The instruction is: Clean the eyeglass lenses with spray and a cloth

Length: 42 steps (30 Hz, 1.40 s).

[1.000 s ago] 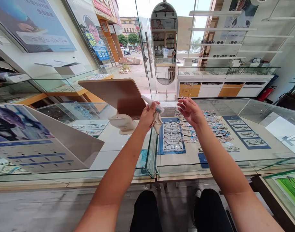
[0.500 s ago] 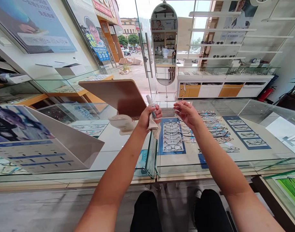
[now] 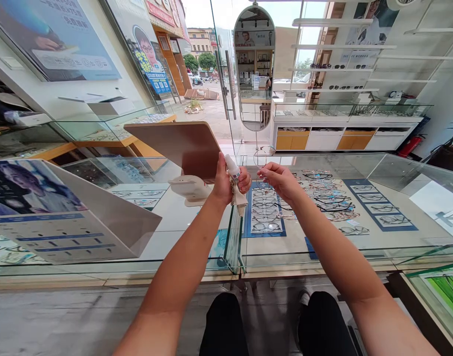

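Observation:
My left hand (image 3: 224,185) is closed around a small white spray bottle (image 3: 231,167), with a beige cloth (image 3: 239,200) hanging below the fingers. To its right, my right hand (image 3: 280,181) pinches a thin-rimmed pair of glasses (image 3: 260,157) by one part; the frame stands up from the fingertips, its fine outline hard to follow. The two hands are apart, above the glass display counter (image 3: 308,258). Rows of glasses on a blue tray (image 3: 283,227) lie below my right hand, and many loose frames (image 3: 332,198) are beside them.
A brown-backed tabletop mirror (image 3: 182,143) on a pale base (image 3: 189,189) stands beyond my left hand. A desk calendar (image 3: 63,222) sits at the left. Another blue tray (image 3: 382,205) lies at the right. The counter's glass edges run along the front.
My right hand has moved slightly left and down with the glasses, closer to my left hand. The bottle is tilted more, and my left thumb now points up beside it.

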Available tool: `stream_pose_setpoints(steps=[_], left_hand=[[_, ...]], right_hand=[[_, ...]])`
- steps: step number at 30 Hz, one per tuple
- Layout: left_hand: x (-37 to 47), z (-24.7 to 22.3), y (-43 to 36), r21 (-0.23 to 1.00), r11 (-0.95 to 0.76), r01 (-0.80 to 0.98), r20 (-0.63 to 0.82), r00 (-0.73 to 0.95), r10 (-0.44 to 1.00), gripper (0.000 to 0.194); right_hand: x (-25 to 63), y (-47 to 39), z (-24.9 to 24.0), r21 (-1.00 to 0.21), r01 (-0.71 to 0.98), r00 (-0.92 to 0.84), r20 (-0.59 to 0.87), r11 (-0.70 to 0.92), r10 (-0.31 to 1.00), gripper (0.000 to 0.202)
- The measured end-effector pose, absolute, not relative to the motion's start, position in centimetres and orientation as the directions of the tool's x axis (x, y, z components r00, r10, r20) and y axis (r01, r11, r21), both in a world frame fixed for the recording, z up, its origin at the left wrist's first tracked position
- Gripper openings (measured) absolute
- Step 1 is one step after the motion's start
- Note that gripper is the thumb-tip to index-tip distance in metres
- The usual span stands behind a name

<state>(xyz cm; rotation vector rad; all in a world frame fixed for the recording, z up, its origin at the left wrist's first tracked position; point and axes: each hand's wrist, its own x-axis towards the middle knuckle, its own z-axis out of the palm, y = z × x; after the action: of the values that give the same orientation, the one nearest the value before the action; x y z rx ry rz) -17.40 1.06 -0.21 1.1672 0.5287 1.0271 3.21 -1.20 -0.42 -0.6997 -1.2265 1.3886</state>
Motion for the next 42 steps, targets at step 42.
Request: stream_pose_setpoints(steps=[42], left_hand=[[-16.8, -2.8, 2.3, 0.954, -0.298, 0.025, 0.273, 0.336, 0.902, 0.069]], right_hand=[[3.6, -0.5, -0.6, -0.858, -0.512, -0.157, 0.13, 0.032, 0.979, 0.053]])
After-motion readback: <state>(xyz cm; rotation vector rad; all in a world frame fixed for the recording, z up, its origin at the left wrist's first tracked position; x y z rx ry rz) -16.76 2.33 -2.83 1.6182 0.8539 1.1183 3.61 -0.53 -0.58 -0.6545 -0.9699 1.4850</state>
